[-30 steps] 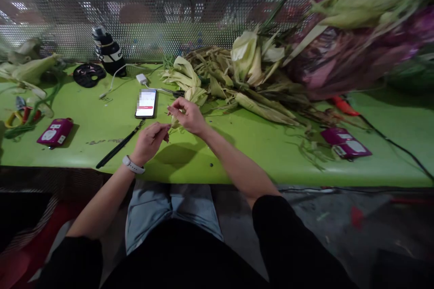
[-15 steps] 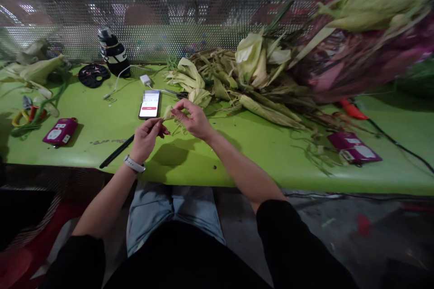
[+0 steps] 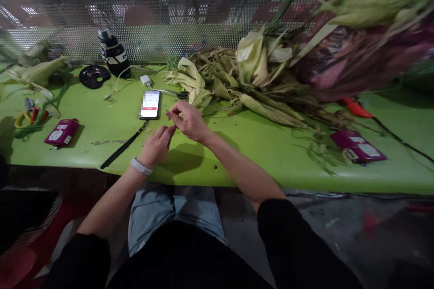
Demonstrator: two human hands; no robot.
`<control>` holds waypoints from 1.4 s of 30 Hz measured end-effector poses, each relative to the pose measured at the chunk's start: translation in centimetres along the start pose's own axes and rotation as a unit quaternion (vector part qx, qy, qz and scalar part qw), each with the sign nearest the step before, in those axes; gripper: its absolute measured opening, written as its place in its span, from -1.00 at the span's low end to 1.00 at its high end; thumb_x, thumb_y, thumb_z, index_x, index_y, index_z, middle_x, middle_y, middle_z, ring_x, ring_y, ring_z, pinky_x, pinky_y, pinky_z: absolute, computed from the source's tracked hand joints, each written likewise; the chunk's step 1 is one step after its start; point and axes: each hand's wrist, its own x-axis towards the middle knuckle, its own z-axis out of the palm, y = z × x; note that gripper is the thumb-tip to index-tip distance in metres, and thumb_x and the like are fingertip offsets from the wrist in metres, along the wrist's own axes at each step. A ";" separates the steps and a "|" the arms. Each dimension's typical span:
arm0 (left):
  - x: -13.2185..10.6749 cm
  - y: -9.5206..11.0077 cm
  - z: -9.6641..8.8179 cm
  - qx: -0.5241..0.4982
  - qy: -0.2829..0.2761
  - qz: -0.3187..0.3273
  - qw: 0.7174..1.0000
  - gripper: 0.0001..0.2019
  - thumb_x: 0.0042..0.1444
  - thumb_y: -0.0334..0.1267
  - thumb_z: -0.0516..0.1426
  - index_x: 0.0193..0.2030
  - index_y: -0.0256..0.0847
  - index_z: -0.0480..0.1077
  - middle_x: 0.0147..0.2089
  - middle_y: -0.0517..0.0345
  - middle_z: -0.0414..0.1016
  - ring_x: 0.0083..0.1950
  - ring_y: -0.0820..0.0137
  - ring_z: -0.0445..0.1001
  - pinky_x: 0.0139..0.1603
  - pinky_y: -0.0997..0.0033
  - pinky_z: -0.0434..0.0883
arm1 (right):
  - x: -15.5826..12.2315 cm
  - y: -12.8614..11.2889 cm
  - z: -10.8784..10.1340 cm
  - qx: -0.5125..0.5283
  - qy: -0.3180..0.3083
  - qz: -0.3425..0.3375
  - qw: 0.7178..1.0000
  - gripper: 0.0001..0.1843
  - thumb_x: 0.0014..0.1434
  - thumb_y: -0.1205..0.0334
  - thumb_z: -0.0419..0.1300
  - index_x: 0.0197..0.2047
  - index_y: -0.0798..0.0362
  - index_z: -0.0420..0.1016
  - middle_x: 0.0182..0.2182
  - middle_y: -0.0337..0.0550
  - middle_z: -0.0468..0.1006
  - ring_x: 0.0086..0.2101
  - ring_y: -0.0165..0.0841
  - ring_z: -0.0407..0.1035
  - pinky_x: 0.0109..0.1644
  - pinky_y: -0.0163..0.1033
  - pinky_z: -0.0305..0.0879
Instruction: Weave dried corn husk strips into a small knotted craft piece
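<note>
My left hand (image 3: 158,145) is closed, its fingers pinched together close to my right fingertips. My right hand (image 3: 190,121) is closed too, with thumb and forefinger curled in above the left. A small pale green piece of corn husk showed between them half a second ago; now my fingers hide nearly all of it. Just beyond my hands lies a phone (image 3: 150,104) with a lit screen and a black wrist strap (image 3: 124,149). A large heap of corn husks (image 3: 220,72) spreads over the green table (image 3: 237,153) behind my right hand.
At left lie pliers or shears (image 3: 27,115), a purple box (image 3: 61,132) and more husks (image 3: 42,72). A black bottle (image 3: 114,54) and black round mat (image 3: 94,76) stand near the mesh wall (image 3: 142,18). At right are a husk-laden bag (image 3: 349,63) and another purple box (image 3: 358,146).
My left hand has moved right and slightly down, turning its back upward. My right hand has shifted slightly left. The husk piece between them has gone mostly out of sight.
</note>
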 end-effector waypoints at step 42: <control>2.5 2.7 -3.3 -0.693 0.070 -0.451 0.558 -0.76 0.32 -0.45 -0.03 -0.27 -0.27 0.45 -0.50 0.22 0.31 -0.54 0.68 0.30 -0.47 0.77 0.36 | -0.3 3.0 0.3 0.229 -0.192 0.194 0.934 -0.68 0.16 0.00 0.27 -0.30 0.14 0.48 -0.48 -0.22 0.50 -0.44 -0.46 0.39 -0.28 -0.29 0.38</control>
